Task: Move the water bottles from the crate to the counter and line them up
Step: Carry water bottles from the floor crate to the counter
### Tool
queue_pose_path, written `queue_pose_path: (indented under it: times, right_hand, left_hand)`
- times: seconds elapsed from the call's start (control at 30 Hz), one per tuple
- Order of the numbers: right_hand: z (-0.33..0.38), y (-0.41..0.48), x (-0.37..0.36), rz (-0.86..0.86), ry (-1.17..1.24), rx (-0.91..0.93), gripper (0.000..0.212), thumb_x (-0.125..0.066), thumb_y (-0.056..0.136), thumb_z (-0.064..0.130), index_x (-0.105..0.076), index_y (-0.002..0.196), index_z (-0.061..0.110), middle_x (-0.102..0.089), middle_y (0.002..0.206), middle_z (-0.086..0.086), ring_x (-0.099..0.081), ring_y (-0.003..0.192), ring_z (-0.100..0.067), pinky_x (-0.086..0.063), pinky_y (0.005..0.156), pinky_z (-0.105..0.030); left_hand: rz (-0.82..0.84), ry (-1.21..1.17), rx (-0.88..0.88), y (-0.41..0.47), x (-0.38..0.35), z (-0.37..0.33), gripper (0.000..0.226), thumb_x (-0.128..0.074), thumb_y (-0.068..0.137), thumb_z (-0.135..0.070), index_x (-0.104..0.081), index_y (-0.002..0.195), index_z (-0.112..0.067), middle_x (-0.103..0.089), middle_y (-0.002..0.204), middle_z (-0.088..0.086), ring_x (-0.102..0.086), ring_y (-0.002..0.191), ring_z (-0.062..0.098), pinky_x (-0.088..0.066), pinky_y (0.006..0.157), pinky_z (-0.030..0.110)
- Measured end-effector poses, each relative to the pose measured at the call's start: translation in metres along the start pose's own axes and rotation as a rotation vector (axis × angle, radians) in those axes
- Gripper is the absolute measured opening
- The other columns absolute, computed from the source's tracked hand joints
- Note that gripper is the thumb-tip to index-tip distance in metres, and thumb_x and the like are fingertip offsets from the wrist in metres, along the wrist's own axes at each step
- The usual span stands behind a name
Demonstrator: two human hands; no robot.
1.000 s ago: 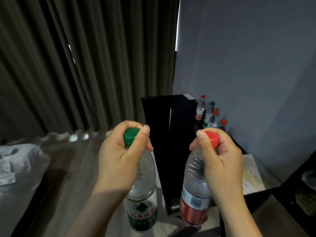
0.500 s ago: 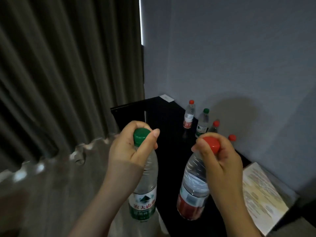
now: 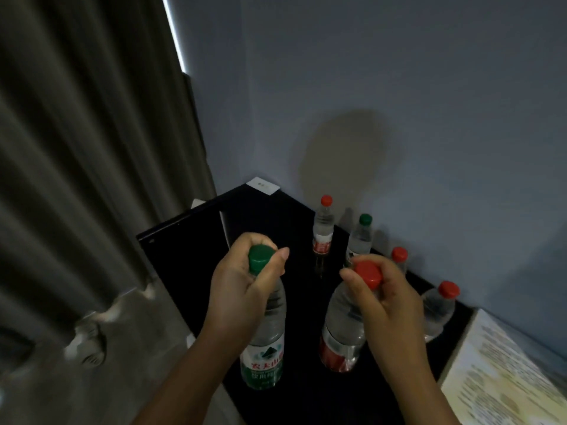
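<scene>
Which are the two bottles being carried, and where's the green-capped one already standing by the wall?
carried green-capped bottle (image 3: pixel 271 329): head view, clear body above its label.
carried red-capped bottle (image 3: pixel 340 317): head view, clear body below the cap.
standing green-capped bottle (image 3: pixel 360 240): head view, clear shoulder under its cap.

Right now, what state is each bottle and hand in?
Held green-capped bottle: capped, upright.
Held red-capped bottle: capped, slightly tilted.
Left hand: grips the green one's neck.
Right hand: grips the red one's neck.
Farthest bottle: red-capped, standing on counter.
Second bottle: green-capped, standing.
Third bottle: red-capped, mostly hidden.
Nearest bottle: red-capped, standing.
</scene>
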State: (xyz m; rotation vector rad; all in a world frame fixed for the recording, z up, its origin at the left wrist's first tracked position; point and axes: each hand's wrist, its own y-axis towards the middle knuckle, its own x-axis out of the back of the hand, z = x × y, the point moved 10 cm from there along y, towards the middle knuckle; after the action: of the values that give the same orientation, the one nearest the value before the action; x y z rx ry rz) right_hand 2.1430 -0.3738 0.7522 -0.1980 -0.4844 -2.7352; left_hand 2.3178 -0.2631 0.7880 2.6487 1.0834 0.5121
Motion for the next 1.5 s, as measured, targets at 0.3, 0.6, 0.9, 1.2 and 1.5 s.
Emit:
queue_pose_path:
  times: [0.3,0.6,0.9,1.2,1.5]
  right_hand:
    - [-0.061,0.053,-0.030,-0.116,-0.106,-0.116,0.018,-0.064,0.077,0.042,-0.061,0.091,0.032,-0.064,0.087,0.010,-0.062,0.080,-0.006,-0.049,0.070,-0.015]
    - [-0.125,0.086,-0.047,-0.274,-0.228,-0.293,0.025,-0.063,0.077,0.046,-0.059,0.095,0.030,-0.064,0.087,0.006,-0.064,0.085,-0.006,-0.055,0.075,-0.028]
    - [-0.176,0.104,-0.047,-0.410,-0.316,-0.443,0.022,-0.066,0.085,0.029,-0.057,0.104,0.026,-0.060,0.093,0.014,-0.056,0.091,0.014,-0.047,0.070,-0.014]
    - [-0.208,0.106,-0.032,-0.465,-0.415,-0.509,0.023,-0.065,0.084,0.032,-0.052,0.103,0.033,-0.057,0.095,0.015,-0.056,0.093,0.001,-0.052,0.081,-0.025]
    - [-0.212,0.098,-0.017,-0.475,-0.453,-0.549,0.025,-0.064,0.084,0.032,-0.051,0.105,0.032,-0.055,0.099,0.016,-0.057,0.096,-0.001,-0.053,0.081,-0.025]
  left_hand:
    - [0.169,-0.012,0.059,0.091,-0.039,0.087,0.010,-0.060,0.088,-0.024,-0.057,0.083,-0.015,-0.063,0.075,0.011,-0.060,0.069,0.020,-0.047,0.059,0.024]
    - [0.426,-0.004,-0.016,0.168,-0.102,0.159,0.013,-0.062,0.088,-0.020,-0.053,0.079,-0.016,-0.057,0.067,0.003,-0.055,0.061,0.014,-0.040,0.052,0.014]
    - [0.547,-0.016,-0.029,0.204,-0.163,0.218,0.012,-0.061,0.088,-0.022,-0.052,0.083,-0.015,-0.054,0.067,-0.003,-0.052,0.060,0.006,-0.038,0.051,0.010]
    - [0.592,-0.012,-0.065,0.206,-0.216,0.245,0.012,-0.060,0.089,-0.019,-0.049,0.083,-0.018,-0.058,0.073,0.005,-0.057,0.065,0.014,-0.039,0.053,0.014]
    - [0.603,0.048,-0.161,0.201,-0.229,0.240,0.015,-0.064,0.086,-0.018,-0.050,0.081,-0.017,-0.049,0.067,-0.012,-0.052,0.061,0.000,-0.037,0.055,0.007]
